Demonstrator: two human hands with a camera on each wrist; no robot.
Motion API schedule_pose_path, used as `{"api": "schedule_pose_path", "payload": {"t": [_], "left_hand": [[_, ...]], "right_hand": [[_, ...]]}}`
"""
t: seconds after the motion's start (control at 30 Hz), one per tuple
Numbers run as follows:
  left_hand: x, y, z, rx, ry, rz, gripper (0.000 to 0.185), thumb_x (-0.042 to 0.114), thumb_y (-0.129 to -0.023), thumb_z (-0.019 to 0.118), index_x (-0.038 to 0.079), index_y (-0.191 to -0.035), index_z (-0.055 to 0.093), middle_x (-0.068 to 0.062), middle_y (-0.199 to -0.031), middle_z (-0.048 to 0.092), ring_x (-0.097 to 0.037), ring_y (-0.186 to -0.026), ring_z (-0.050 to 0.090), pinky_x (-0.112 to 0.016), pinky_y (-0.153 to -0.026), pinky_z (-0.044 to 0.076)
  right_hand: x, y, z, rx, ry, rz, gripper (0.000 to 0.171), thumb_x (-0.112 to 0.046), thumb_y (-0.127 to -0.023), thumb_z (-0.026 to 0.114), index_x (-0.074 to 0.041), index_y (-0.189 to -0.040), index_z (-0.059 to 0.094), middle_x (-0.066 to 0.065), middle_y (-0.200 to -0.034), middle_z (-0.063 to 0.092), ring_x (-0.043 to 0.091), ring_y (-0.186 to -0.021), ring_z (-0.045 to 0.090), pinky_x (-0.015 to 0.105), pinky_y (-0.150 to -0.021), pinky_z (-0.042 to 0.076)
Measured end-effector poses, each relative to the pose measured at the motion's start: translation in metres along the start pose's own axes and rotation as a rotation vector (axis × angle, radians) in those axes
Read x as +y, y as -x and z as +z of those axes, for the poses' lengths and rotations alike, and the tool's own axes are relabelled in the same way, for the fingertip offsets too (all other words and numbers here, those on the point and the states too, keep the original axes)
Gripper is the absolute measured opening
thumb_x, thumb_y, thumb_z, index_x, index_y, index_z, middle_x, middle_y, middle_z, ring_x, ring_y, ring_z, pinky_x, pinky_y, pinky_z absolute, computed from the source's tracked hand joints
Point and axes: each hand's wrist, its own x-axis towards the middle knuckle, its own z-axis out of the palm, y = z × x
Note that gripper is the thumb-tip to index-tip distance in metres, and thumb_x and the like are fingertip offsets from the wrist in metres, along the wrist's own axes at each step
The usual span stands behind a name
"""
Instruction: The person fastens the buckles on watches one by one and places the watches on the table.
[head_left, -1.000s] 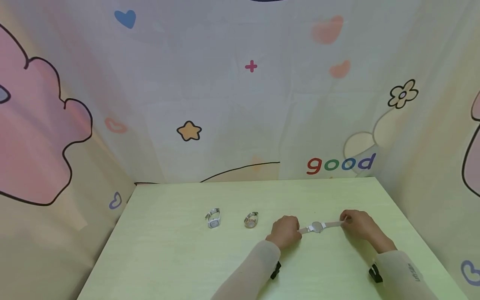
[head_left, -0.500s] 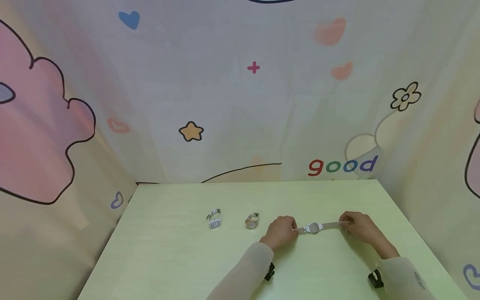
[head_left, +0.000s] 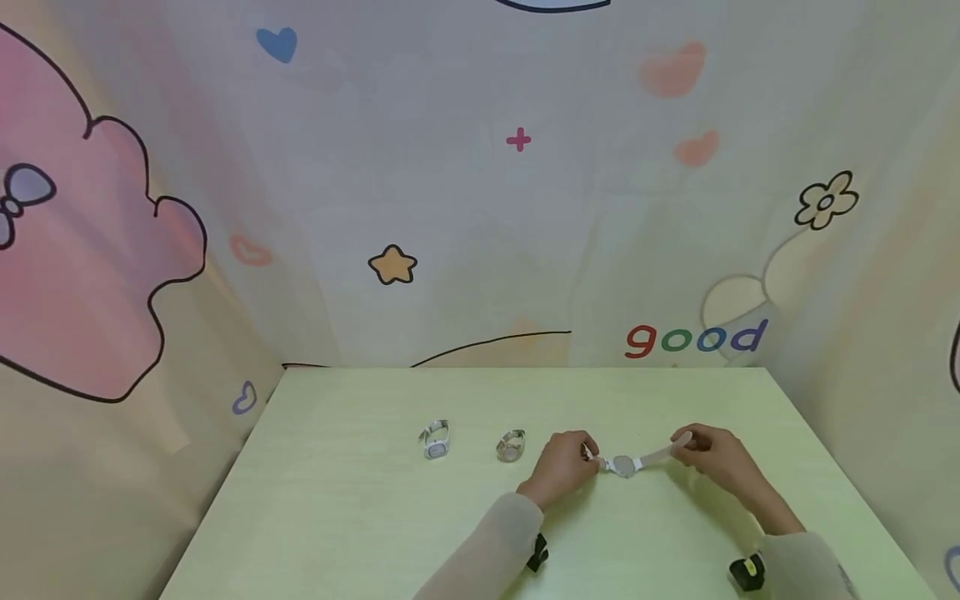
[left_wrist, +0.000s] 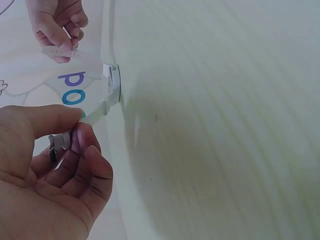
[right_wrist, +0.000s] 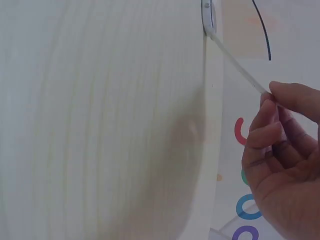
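A white wristwatch [head_left: 623,466] with a round dial is stretched between both hands, low over the table. My left hand [head_left: 561,468] pinches the shorter strap between thumb and forefinger; its metal buckle [left_wrist: 59,142] sticks out behind those fingers in the left wrist view. The fingertips of my right hand [head_left: 718,458] grip the longer strap [right_wrist: 240,65] near its holed end and lift it, so it slopes up from the watch case [right_wrist: 208,17]. Left of the left hand lie two more watches: one with a gold-toned case [head_left: 510,452], and a white one [head_left: 436,450].
The pale green table [head_left: 360,533] ends at the back against a curtain [head_left: 450,167] printed with cartoon shapes and the word "good". More of that cloth hangs at both sides. Dark wrist straps [head_left: 747,572] sit at the sleeves.
The right hand has raised its strap end, which lay nearly level before and now slants upward. The buckle end now bends up at the left fingers. The head view has shifted slightly.
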Motion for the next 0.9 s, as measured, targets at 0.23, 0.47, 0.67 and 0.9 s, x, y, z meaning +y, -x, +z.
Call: {"api": "schedule_pose_path", "payload": {"t": [0.23, 0.47, 0.67, 0.9], "left_hand": [[-0.001, 0.002, -0.003, 0.021, 0.044, 0.023, 0.007, 0.014, -0.086, 0.072, 0.012, -0.093, 0.071, 0.007, -0.076, 0.063, -0.003, -0.065, 0.049, -0.017, -0.061, 0.042], [-0.003, 0.004, -0.005, 0.039, 0.062, 0.046, 0.01, 0.013, -0.086, 0.072, 0.011, -0.095, 0.07, 0.007, -0.077, 0.063, -0.001, -0.067, 0.05, -0.016, -0.063, 0.044], [-0.006, 0.006, -0.006, 0.042, 0.121, 0.076, 0.013, 0.013, -0.088, 0.072, 0.008, -0.101, 0.071, 0.005, -0.081, 0.068, 0.002, -0.07, 0.054, -0.014, -0.066, 0.046], [-0.004, 0.009, -0.011, 0.057, 0.207, 0.107, 0.022, 0.015, -0.09, 0.072, 0.006, -0.11, 0.072, 0.005, -0.084, 0.071, 0.005, -0.072, 0.057, -0.013, -0.069, 0.049]], "right_hand": [[-0.003, -0.002, 0.007, -0.034, -0.161, -0.031, 0.036, -0.02, -0.093, 0.067, 0.005, -0.119, 0.065, 0.01, -0.097, 0.072, 0.005, -0.073, 0.058, 0.028, -0.064, 0.052], [-0.005, -0.003, 0.013, -0.04, -0.193, -0.066, 0.037, -0.016, -0.094, 0.066, 0.008, -0.122, 0.063, 0.018, -0.105, 0.072, 0.009, -0.079, 0.063, 0.026, -0.069, 0.056], [-0.006, -0.003, 0.017, -0.036, -0.247, -0.096, 0.037, -0.018, -0.094, 0.066, 0.008, -0.12, 0.063, 0.027, -0.118, 0.067, 0.011, -0.089, 0.07, 0.026, -0.074, 0.059], [-0.01, -0.004, 0.02, -0.051, -0.321, -0.183, 0.03, -0.011, -0.096, 0.062, 0.008, -0.119, 0.062, 0.027, -0.118, 0.067, -0.001, -0.094, 0.069, 0.029, -0.077, 0.06]]}}
